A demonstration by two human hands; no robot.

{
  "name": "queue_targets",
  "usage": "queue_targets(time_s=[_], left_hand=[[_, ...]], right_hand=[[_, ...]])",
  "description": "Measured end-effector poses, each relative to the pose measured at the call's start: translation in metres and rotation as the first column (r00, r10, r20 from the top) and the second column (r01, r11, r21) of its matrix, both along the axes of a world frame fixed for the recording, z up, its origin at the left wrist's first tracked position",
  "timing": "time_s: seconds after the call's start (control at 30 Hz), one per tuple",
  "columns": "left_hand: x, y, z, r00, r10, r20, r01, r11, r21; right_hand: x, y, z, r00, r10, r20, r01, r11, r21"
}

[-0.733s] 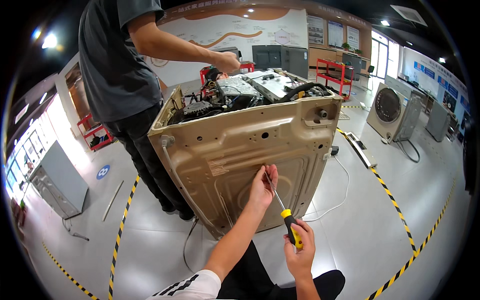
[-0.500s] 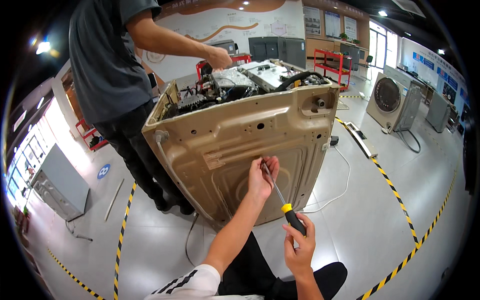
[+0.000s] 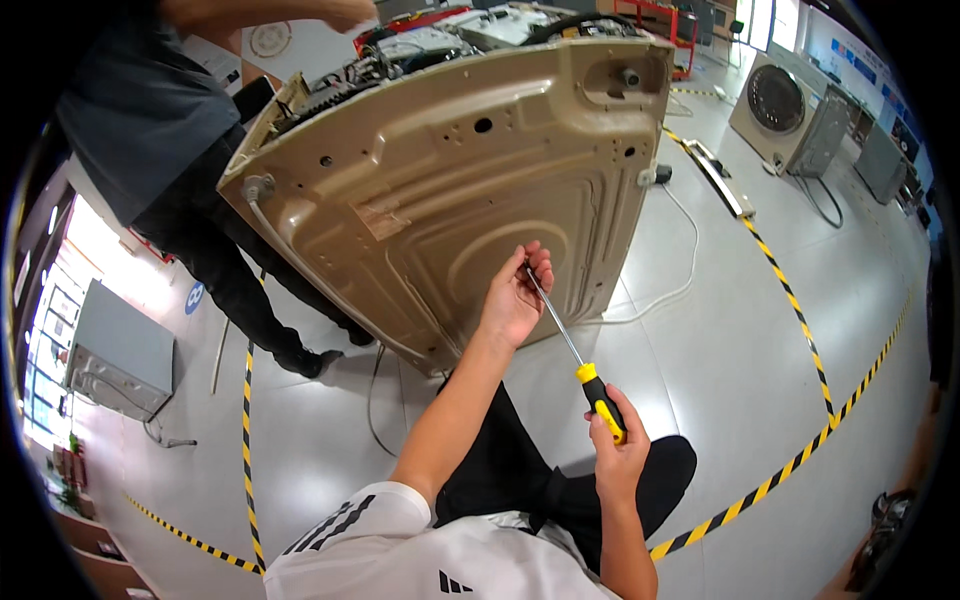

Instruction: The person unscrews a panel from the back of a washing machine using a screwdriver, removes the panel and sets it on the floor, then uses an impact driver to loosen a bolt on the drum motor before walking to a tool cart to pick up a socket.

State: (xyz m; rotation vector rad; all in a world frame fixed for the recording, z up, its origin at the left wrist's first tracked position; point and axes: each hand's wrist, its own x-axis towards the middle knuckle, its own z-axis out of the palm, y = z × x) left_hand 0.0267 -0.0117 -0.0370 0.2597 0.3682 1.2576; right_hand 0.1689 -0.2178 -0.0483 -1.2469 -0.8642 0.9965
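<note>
My left hand (image 3: 515,295) is closed around the tip of a screwdriver's metal shaft (image 3: 560,330), in front of the ribbed beige back panel (image 3: 400,290) of an opened washing machine. Whether a small part is also between those fingers is hidden. My right hand (image 3: 618,450), lower and to the right, grips the yellow and black handle (image 3: 602,405). Exposed wiring and metal parts (image 3: 410,45) show along the machine's top, and a white cable (image 3: 670,300) lies on the floor beside it.
Another person (image 3: 170,150) stands at the machine's left. A grey appliance (image 3: 120,350) is at left, a front-loading washer (image 3: 775,110) at back right. A long panel (image 3: 725,185) lies on the floor, which has striped tape lines (image 3: 800,310). A red trolley (image 3: 680,40) stands behind.
The view has tilted down, so the machine and co-worker sit higher in the picture and more of my torso shows. My hands still hold the screwdriver in much the same grip.
</note>
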Motion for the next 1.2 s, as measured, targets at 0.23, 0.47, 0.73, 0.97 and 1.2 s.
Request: queue_targets(time_s=[0.23, 0.47, 0.73, 0.97, 1.2], left_hand=[[-0.01, -0.01, -0.042, 0.985, 0.161, -0.065, -0.167, 0.98, -0.112], [-0.047, -0.041, -0.102, 0.956, 0.247, -0.16, -0.285, 0.912, -0.296], [-0.057, -0.086, -0.129, 0.976, -0.024, -0.218, -0.053, 0.938, -0.344], [-0.087, -0.098, -0.134, 0.919, 0.136, -0.37, -0.233, 0.944, -0.232], [-0.103, -0.093, -0.143, 0.88, 0.084, -0.468, -0.224, 0.941, -0.252]], right_hand=[[0.0, -0.016, -0.023, 0.979, -0.044, -0.2, 0.023, 0.994, -0.107], [0.002, -0.019, -0.046, 0.876, -0.064, -0.478, -0.043, 0.977, -0.21], [-0.027, 0.003, -0.059, 0.873, -0.045, -0.486, -0.105, 0.955, -0.278], [-0.071, 0.011, -0.076, 0.804, 0.288, -0.52, -0.486, 0.823, -0.295], [-0.086, 0.013, -0.083, 0.768, 0.413, -0.489, -0.596, 0.74, -0.311]])
